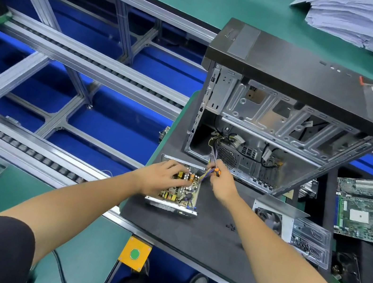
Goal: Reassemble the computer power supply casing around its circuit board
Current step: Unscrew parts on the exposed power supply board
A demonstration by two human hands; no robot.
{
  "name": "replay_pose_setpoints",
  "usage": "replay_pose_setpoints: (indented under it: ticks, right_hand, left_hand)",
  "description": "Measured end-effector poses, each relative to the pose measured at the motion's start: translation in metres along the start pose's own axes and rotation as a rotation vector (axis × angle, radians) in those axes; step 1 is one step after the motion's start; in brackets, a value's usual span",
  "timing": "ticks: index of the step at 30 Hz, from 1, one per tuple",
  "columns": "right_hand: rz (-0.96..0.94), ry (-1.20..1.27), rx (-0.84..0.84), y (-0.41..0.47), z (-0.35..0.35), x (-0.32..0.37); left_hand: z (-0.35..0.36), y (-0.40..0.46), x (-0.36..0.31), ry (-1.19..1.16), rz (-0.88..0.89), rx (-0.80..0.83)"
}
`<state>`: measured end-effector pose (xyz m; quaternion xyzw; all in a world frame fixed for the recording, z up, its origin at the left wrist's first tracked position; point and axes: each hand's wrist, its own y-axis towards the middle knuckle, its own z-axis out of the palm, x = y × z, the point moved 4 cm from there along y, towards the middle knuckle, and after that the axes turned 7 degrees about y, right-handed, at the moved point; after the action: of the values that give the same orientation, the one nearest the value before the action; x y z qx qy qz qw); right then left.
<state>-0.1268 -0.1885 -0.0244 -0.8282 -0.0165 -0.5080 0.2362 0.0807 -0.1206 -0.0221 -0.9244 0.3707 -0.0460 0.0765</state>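
Reaching forward from the lower left, the left hand (161,178) lies palm down on the circuit board (180,190), its fingers spread and nearly straight, pressing on the components and holding nothing. The board sits in the open lower half of the power supply casing (169,206), which rests on the dark mat (201,234), near its left edge. The right hand (222,181) comes in from the lower right with its fingers curled around a screwdriver (216,171) with an orange and black handle, just beside the bundle of coloured wires (204,173) that leaves the board's far corner. Behind both hands a computer tower case (301,91) stands with its side open, close to the board, and the wires go up toward it. To the right lie the casing cover with fan (274,216), a clear plastic tray (312,241), and a green motherboard (370,211). Some small black screws (230,226) lie on the mat between casing and cover.
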Motion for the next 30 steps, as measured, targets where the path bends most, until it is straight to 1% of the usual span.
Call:
replay_pose_setpoints:
  ticks: [4,5,7,8,9,10,11,12,13,14,15,17,19,24,30]
  right_hand:
    - [0.024,0.147,-0.003,0.005,0.004,0.007]
    - [0.032,0.147,0.016,0.006,0.004,0.007]
    - [0.046,0.145,0.051,0.009,0.006,0.005]
    - [0.050,0.166,0.062,0.010,0.008,0.004]
    - [0.052,0.187,0.067,0.010,0.009,0.003]
    - [0.053,0.207,0.068,0.011,0.011,0.002]
    - [0.055,0.217,0.071,0.011,0.012,0.000]
    - [0.056,0.216,0.077,0.012,0.012,-0.001]
    - [0.058,0.202,0.088,0.012,0.012,-0.002]
    - [0.058,0.179,0.105,0.012,0.013,-0.002]
    - [0.058,0.146,0.126,0.012,0.014,-0.002]
    - [0.065,0.081,0.161,0.013,0.015,-0.003]
    - [0.062,0.066,0.164,0.013,0.017,-0.003]
    - [0.031,0.142,0.147,0.015,0.019,-0.003]
    - [-0.029,0.163,0.221,0.014,0.023,0.007]
  left_hand:
    - [0.003,-0.005,0.005,-0.059,-0.036,-0.033]
    - [0.002,-0.007,0.007,-0.062,-0.037,-0.070]
    - [0.001,-0.014,0.010,-0.053,-0.076,-0.197]
    - [0.002,-0.020,0.012,-0.082,-0.152,-0.273]
    - [0.004,-0.027,0.014,-0.152,-0.265,-0.342]
    - [0.009,-0.036,0.017,-0.254,-0.405,-0.396]
    - [0.017,-0.044,0.020,-0.394,-0.554,-0.413]
    - [0.027,-0.049,0.022,-0.571,-0.691,-0.372]
    - [0.036,-0.053,0.022,-0.759,-0.774,-0.293]
    - [0.042,-0.054,0.020,-0.913,-0.794,-0.218]
    - [0.047,-0.053,0.019,-1.005,-0.783,-0.170]
    - [0.050,-0.051,0.021,-1.056,-0.771,-0.137]
    - [0.049,-0.049,0.025,-1.015,-0.767,-0.139]
    - [0.048,-0.048,0.028,-0.952,-0.768,-0.127]
    - [0.051,-0.048,0.028,-0.934,-0.780,-0.091]
